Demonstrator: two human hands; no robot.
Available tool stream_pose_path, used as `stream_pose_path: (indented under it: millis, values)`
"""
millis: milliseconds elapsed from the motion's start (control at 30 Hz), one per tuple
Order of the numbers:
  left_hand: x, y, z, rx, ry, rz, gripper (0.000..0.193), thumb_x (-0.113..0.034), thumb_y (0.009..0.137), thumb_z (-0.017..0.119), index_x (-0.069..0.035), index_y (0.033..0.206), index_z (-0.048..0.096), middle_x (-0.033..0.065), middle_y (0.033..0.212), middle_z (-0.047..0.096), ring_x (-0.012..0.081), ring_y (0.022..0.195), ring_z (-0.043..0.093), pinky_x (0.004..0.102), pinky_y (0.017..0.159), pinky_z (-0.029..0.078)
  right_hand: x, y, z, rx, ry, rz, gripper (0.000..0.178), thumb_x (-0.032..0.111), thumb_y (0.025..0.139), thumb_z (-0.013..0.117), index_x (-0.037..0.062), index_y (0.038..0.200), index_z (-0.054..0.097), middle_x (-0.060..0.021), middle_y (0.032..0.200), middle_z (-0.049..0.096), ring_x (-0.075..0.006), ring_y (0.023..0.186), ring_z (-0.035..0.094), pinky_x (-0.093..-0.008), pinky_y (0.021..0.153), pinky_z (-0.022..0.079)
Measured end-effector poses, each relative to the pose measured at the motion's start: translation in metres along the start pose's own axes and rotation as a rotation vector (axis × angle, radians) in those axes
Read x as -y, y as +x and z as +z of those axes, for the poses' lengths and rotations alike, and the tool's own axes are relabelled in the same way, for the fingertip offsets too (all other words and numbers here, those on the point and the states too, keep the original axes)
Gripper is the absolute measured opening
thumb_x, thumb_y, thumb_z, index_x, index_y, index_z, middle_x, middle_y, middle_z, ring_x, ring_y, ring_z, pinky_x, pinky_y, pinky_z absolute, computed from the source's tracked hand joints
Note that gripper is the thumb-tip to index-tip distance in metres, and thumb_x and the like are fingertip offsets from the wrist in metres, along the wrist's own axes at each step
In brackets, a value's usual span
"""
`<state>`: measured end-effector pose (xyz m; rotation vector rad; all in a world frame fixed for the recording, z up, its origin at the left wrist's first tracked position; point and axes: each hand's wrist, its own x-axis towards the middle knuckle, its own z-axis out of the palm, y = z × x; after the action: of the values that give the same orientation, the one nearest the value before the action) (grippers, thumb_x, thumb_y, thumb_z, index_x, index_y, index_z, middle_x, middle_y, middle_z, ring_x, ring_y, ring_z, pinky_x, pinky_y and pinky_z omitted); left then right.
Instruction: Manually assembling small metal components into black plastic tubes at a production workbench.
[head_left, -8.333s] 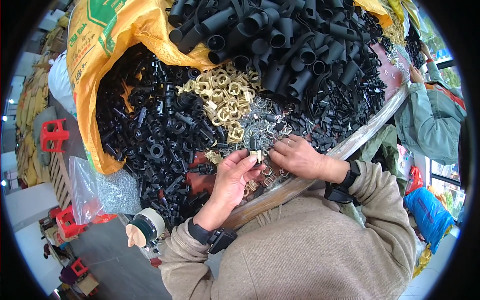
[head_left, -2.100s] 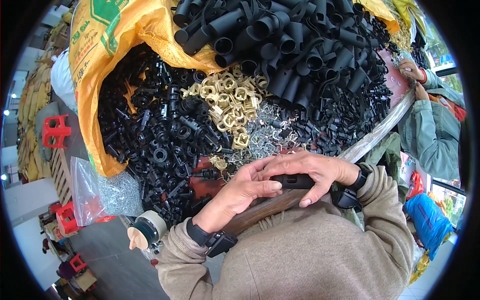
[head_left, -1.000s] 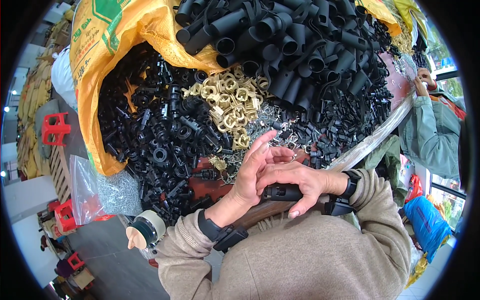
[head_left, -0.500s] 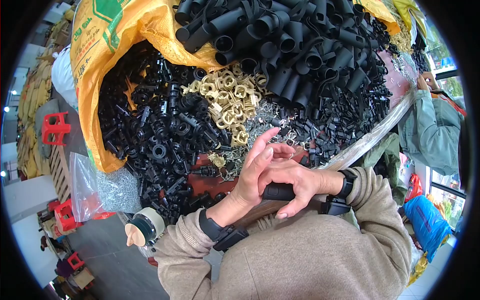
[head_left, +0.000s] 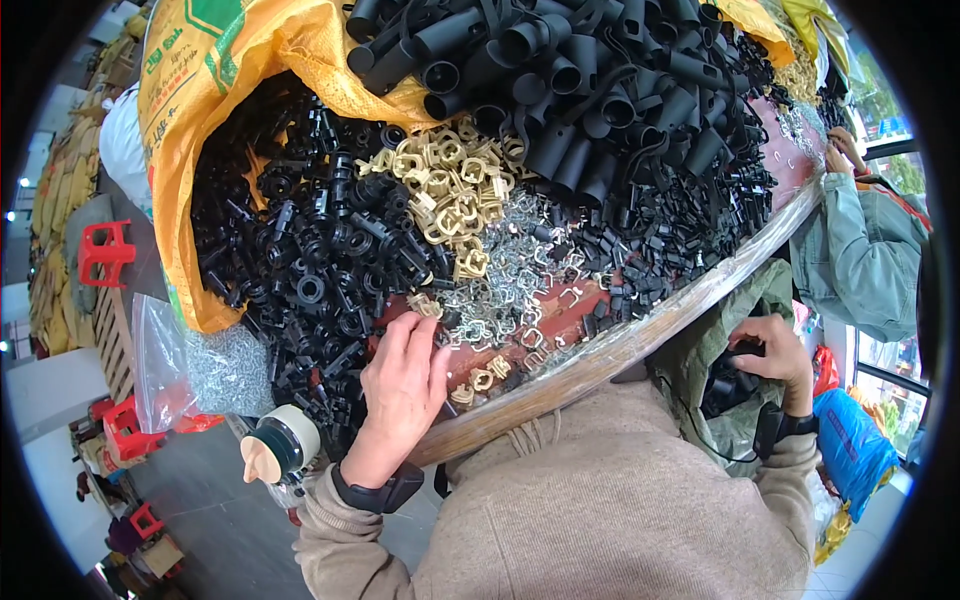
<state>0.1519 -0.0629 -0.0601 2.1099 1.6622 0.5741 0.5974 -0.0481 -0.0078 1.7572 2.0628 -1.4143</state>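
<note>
My left hand reaches over the table's near left part, its fingers stretched out. The fingertips are beside a beige plastic ring clip and the heap of black plastic fittings; no held thing shows. At the right, my right hand is over an open green sack, fingers curled around a black plastic part, mostly hidden by them. More black parts lie inside the sack. Small metal clips lie between my hands, with a few loose beige rings near the edge.
Black tubes are heaped at the back, beside a beige ring pile. A yellow woven sack spills black fittings. The wooden table edge runs before me. A flask and screw bag stand left; a co-worker's sleeve shows right.
My hands, together over the near edge with a black part, have come apart. The left moved left to the heap; the right moved right over the green sack with a black part.
</note>
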Motion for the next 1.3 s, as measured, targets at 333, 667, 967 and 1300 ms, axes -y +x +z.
stream_pose_path:
  millis: [333, 667, 967, 1300]
  values:
    - [0.016, -0.004, 0.005, 0.084, 0.276, -0.083, 0.038, -0.010, 0.071, 0.061, -0.004, 0.107, 0.049, 0.0112, 0.092, 0.048, 0.0263, 0.070, 0.056, 0.0339, 0.060, 0.049, 0.036, 0.038, 0.041, -0.137, -0.082, -0.437, 0.015, 0.009, 0.067, 0.062, 0.0017, 0.079, 0.056, -0.0112, 0.071, 0.055, -0.0288, 0.067, 0.054, -0.0361, 0.060, 0.043]
    - [0.013, -0.005, -0.009, 0.176, -0.966, -0.406, 0.033, -0.015, 0.080, 0.058, -0.001, 0.110, 0.050, 0.0050, 0.079, 0.054, 0.0143, 0.064, 0.054, 0.0240, 0.057, 0.046, 0.127, 0.139, 0.096, -0.269, -0.255, -0.868, 0.015, 0.009, 0.070, 0.059, 0.0032, 0.083, 0.052, -0.0095, 0.072, 0.050, -0.0276, 0.065, 0.052, -0.0360, 0.060, 0.042]
    - [0.012, -0.004, 0.008, 0.356, -1.770, -0.674, 0.031, -0.014, 0.085, 0.052, -0.001, 0.113, 0.048, 0.0070, 0.092, 0.058, 0.0137, 0.074, 0.058, 0.0216, 0.061, 0.047, 0.138, 0.169, 0.120, -0.325, -0.477, -0.896, 0.013, 0.009, 0.067, 0.058, 0.0041, 0.071, 0.047, -0.0078, 0.067, 0.047, -0.0244, 0.060, 0.052, -0.0335, 0.056, 0.044]
    - [0.001, -0.002, 0.010, 0.395, -1.883, -0.713, 0.039, -0.005, 0.083, 0.051, -0.001, 0.121, 0.040, 0.0103, 0.106, 0.054, 0.0200, 0.095, 0.055, 0.0294, 0.083, 0.046, 0.144, 0.172, 0.127, -0.319, -0.481, -0.894, 0.013, 0.007, 0.065, 0.056, 0.0037, 0.071, 0.044, -0.0088, 0.067, 0.047, -0.0253, 0.055, 0.054, -0.0348, 0.049, 0.045]
